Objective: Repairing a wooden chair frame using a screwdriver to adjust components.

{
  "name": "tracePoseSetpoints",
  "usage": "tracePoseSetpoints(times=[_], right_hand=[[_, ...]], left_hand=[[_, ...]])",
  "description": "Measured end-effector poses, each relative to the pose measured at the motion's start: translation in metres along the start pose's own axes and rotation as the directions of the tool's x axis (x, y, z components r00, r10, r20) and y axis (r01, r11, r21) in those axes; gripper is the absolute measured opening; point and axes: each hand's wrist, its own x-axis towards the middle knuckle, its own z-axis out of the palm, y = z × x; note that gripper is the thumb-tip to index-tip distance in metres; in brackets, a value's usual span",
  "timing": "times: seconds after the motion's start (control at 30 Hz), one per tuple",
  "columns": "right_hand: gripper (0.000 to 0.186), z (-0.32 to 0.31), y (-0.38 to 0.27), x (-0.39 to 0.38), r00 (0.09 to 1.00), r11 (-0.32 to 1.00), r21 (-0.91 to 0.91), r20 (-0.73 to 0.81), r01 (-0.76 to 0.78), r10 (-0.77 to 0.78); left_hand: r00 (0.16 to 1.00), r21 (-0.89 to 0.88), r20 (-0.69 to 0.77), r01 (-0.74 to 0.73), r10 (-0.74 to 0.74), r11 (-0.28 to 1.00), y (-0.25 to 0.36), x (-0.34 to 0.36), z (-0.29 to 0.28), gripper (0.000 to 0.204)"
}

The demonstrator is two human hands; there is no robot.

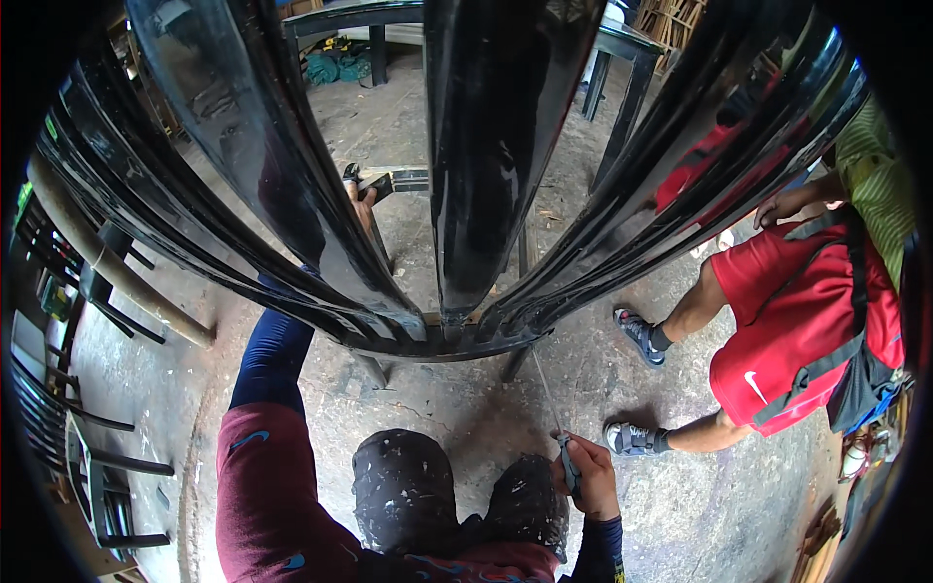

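A black glossy slatted chair or bench frame (486, 126) fills the upper view, its curved lower rail (447, 347) in front of my knees. My right hand (591, 473) is closed around the grey handle of a screwdriver (568, 466). Its long thin shaft slants up toward the right part of that rail; whether the tip touches is unclear. My left arm reaches beyond the slats. Partly hidden between two of them, my left hand (363, 202) has its fingers around a black piece (379, 186) beside a black crossbar (412, 181).
On the right stands another person in red shorts (768, 321), feet close to the frame. A black table-like frame (379, 49) stands at the back. Stacked black chair parts (97, 476) and a pale curved pole (117, 262) are at left. The concrete floor (700, 515) is worn and paint-spotted.
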Motion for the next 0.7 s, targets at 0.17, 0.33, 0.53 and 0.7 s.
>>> tracePoseSetpoints(times=[0.17,0.33,0.53,0.7], right_hand=[[0.035,0.0,-0.003,0.0,0.999,1.0,0.01,0.025,0.029,-0.029],[0.036,0.002,-0.006,0.0,0.998,0.998,-0.027,0.035,0.048,-0.047],[0.036,0.003,-0.009,0.0,0.999,0.999,-0.029,0.016,0.028,-0.027],[0.036,0.0,-0.009,0.002,1.0,1.0,-0.027,0.009,-0.013,0.014]], left_hand=[[0.991,0.005,0.12,-0.052,0.051,0.999,0.006,0.001,-0.022,0.042],[0.956,-0.016,0.262,-0.132,0.131,0.991,0.006,0.006,-0.067,0.044],[0.852,-0.034,0.46,-0.262,0.248,0.965,0.0,0.018,-0.116,0.058],[0.839,-0.05,0.484,-0.259,0.25,0.965,0.002,0.022,-0.116,0.063]])
